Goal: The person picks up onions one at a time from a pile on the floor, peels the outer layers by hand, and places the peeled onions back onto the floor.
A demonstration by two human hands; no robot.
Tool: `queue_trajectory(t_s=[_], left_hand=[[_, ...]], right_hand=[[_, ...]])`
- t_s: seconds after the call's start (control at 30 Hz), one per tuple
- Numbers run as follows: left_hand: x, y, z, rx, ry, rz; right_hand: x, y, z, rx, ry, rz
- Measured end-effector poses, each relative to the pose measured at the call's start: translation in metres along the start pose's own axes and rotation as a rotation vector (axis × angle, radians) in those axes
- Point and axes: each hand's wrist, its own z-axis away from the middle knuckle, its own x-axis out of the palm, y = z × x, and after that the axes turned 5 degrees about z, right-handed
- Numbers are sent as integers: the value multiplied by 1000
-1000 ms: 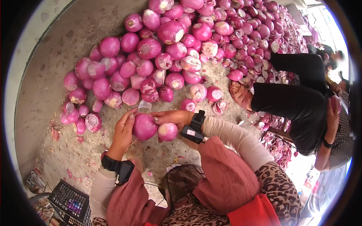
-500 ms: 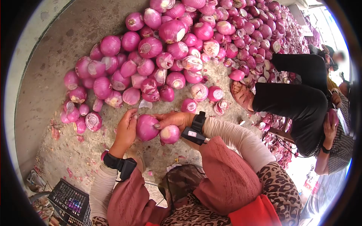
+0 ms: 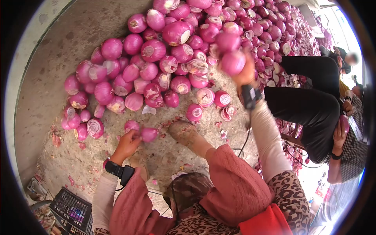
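Observation:
My left hand (image 3: 128, 143) is low over the ground, its fingers closed at the edge of a small pink-purple onion (image 3: 149, 134). Just beyond its fingertips lies another onion (image 3: 132, 125). Stretched out to the right, my right hand (image 3: 246, 72) is smeared by motion, with a smooth peeled onion (image 3: 233, 63) in its grasp. A second blurred onion (image 3: 228, 42) is right above that one; whether my fingers also hold it I cannot tell. Both are in front of the big onion heap (image 3: 180, 33).
Onions spread across the concrete floor (image 3: 78, 35) and reach far back right. My shoe (image 3: 182, 132) is between my hands. To the right sits a person in black trousers (image 3: 303, 107), holding an onion (image 3: 344, 124). A black crate (image 3: 72, 209) stands lower left; a cable (image 3: 246, 141) hangs from my right wrist.
My hands were together around a large onion and a smaller one. Now my right hand has swung up and right with onion in it, while my left stays low by a small onion.

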Motion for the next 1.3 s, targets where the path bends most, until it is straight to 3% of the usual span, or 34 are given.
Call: queue_trajectory(t_s=[0.03,0.07,0.1,0.2,0.27,0.33,0.37,0.4,0.47,0.5,0.6,0.67,0.8,0.97,1.0,1.07,1.1,1.17,1.3], left_hand=[[0,-1,1,-12,-3,7],[1,-1,2,-14,-6,7],[2,-1,2,-19,-6,5],[4,-4,-3,2,-3,-31],[6,-3,-3,22,2,-68],[7,2,0,86,10,-103],[7,2,2,78,9,-104],[7,3,3,47,-24,-98],[7,2,5,18,-60,-93],[9,1,6,8,-66,-89],[9,2,6,4,-79,-98],[10,3,6,8,-84,-109],[11,4,7,3,-73,-108],[11,1,5,22,-68,-107],[10,2,6,7,-74,-81],[7,3,8,-9,-75,-53],[5,11,9,-39,-69,-104],[5,19,4,-68,-62,-151],[5,33,-6,175,6,2]], right_hand=[[-4,-28,-15,-84,73,-264],[33,-44,-9,-184,130,-198],[22,-64,-20,-331,89,-149],[11,-88,-26,-367,151,-189],[-37,-78,-31,-166,-243,17],[-71,-26,-18,-219,-50,366],[-83,-8,3,-507,-204,1280],[-37,9,33,-161,371,1043],[-92,41,52,-308,542,1650],[-100,51,71,-419,471,1849],[-123,84,107,-374,466,1995],[-121,98,116,-184,529,1978],[-113,103,105,-168,532,2033],[-106,93,88,-58,392,2130],[-111,90,87,-56,389,2129],[-121,85,85,-42,525,1663],[-116,85,87,-39,525,1663],[-105,83,93,91,266,522],[-59,85,94,287,-23,272]])
